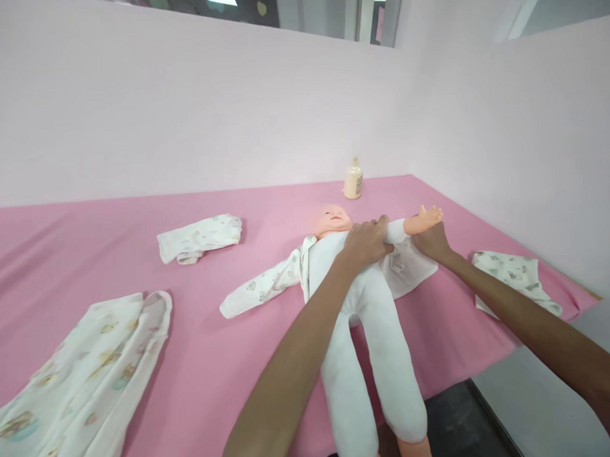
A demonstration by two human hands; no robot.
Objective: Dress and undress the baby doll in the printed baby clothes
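A baby doll point(366, 324) in a white suit lies on its back on the pink table point(230, 359), head toward the wall. A printed white jacket point(268, 280) lies spread under its torso, one sleeve empty to the left. My left hand point(367, 243) is closed around the doll's upper right-side arm at the shoulder. My right hand point(432, 241) grips the jacket cloth just under the doll's bare forearm and hand point(424, 219), which stick out to the right.
A cream lotion bottle point(353, 180) stands by the back wall. Folded printed garments lie at the centre left point(199, 238), the near left point(90, 374) and the right edge point(513, 279). Pink walls close the back and right; the table edge drops off at the right.
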